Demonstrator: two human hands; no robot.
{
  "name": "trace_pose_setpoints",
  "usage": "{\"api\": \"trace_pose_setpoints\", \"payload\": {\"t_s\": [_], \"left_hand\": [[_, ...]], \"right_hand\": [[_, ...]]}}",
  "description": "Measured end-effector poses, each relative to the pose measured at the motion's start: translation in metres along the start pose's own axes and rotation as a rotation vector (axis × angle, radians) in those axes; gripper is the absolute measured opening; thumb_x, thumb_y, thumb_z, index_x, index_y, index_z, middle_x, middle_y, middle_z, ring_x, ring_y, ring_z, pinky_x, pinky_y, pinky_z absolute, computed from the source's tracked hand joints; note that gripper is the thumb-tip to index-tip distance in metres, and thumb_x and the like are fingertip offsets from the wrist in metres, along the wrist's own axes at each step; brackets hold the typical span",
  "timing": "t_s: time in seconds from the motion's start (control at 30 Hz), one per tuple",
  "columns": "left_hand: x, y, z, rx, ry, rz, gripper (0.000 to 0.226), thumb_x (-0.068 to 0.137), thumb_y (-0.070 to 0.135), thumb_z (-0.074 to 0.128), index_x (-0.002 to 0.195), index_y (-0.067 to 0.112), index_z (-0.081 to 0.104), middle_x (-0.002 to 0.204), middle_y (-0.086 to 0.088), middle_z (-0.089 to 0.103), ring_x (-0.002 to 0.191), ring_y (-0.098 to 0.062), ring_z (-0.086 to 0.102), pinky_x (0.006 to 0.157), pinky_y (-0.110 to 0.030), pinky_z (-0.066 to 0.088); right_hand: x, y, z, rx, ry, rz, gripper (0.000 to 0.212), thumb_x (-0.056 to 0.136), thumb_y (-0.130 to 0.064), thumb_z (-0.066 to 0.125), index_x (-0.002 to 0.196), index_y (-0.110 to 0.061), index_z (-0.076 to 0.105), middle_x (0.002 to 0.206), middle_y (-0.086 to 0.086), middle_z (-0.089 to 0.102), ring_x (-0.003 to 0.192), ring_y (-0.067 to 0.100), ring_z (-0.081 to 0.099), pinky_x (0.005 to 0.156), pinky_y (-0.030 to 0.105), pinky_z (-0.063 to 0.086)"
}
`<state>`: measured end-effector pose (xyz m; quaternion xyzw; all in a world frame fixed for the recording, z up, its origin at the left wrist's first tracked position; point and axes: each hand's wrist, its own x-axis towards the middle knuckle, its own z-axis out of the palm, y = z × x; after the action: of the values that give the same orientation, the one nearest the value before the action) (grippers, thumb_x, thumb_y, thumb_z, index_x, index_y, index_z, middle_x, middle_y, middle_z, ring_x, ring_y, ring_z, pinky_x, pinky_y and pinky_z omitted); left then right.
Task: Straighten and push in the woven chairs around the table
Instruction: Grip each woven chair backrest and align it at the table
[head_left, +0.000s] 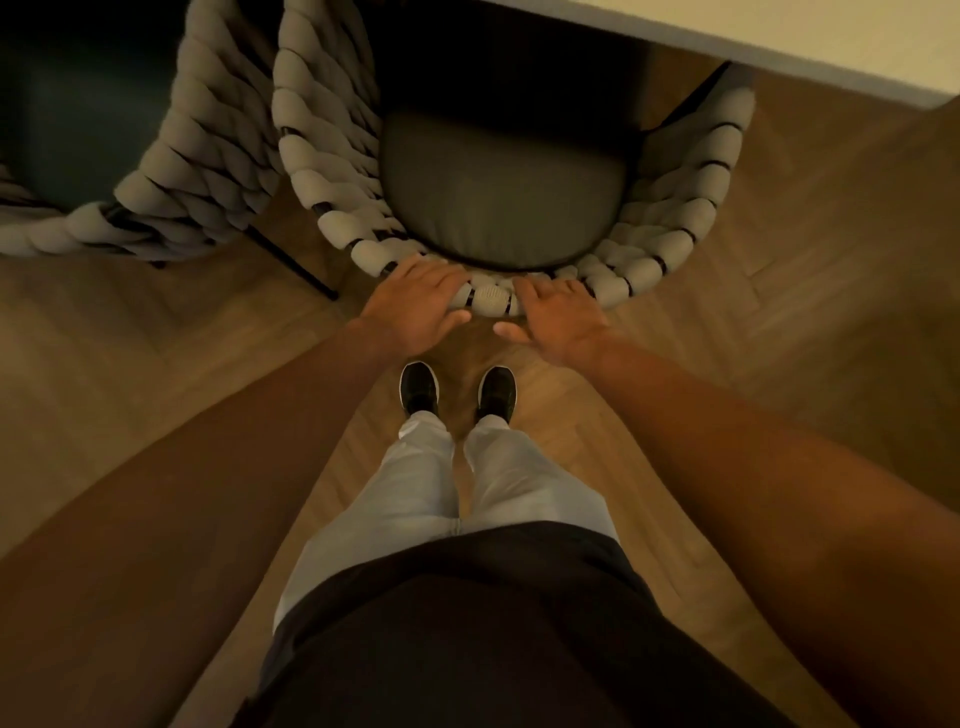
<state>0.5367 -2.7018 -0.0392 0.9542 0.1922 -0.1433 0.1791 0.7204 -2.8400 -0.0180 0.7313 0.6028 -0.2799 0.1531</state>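
Note:
A woven chair (332, 171) with a thick grey braided back and a dark seat cushion (504, 197) stands right in front of me, its front tucked under the pale table (779, 36). My left hand (421, 301) and my right hand (550, 317) both rest on the top rim of its curved back, near the middle, a short gap between them. Fingers of both hands lie fairly straight over the weave, thumbs hanging below the rim. A second woven chair (171, 197) stands close on the left, its back almost touching the first chair's side.
The floor is herringbone wood (805, 234). My feet in dark shoes (457, 389) stand just behind the chair back. Thin dark chair legs (296, 265) angle down between the two chairs. The table edge runs diagonally across the upper right.

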Motion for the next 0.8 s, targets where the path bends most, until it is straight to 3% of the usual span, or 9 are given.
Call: {"api": "trace_pose_setpoints", "payload": {"t_s": [0.23,0.37,0.57,0.8], "left_hand": [[-0.033,-0.001,-0.027,-0.12,0.057,-0.121,0.059,0.102,0.046,0.049,0.152,0.016,0.037,0.157,-0.007,0.04,0.148,-0.023,0.032,0.123,-0.044,0.023],[-0.065,-0.011,-0.039,-0.168,0.165,-0.243,0.059,0.103,0.045,0.049,0.152,0.016,0.038,0.157,-0.006,0.04,0.147,-0.023,0.031,0.122,-0.043,0.021],[-0.116,-0.041,-0.037,-0.202,0.17,-0.446,0.061,0.104,0.048,0.043,0.157,0.019,0.029,0.164,-0.004,0.028,0.153,-0.022,0.02,0.125,-0.044,0.016],[-0.196,-0.088,-0.013,-0.288,0.229,-0.578,0.059,0.103,0.045,0.048,0.154,0.017,0.037,0.161,-0.006,0.035,0.151,-0.024,0.026,0.122,-0.044,0.017]], "right_hand": [[-0.011,-0.007,-0.031,0.014,-0.018,-0.127,0.074,0.104,-0.062,0.025,0.162,-0.017,0.012,0.168,0.006,0.015,0.155,0.024,0.013,0.125,0.045,0.009],[-0.003,-0.024,-0.048,-0.009,0.002,-0.2,0.074,0.103,-0.061,0.029,0.162,-0.019,0.011,0.169,0.006,0.012,0.155,0.025,0.011,0.126,0.045,0.008],[0.013,-0.077,-0.073,-0.062,0.057,-0.318,0.071,0.103,-0.062,0.03,0.16,-0.021,0.02,0.168,0.007,0.018,0.154,0.027,0.015,0.126,0.047,0.01],[0.035,-0.174,-0.081,-0.173,0.008,-0.391,0.072,0.103,-0.062,0.027,0.161,-0.021,0.017,0.168,0.007,0.016,0.155,0.025,0.013,0.125,0.046,0.012]]}}
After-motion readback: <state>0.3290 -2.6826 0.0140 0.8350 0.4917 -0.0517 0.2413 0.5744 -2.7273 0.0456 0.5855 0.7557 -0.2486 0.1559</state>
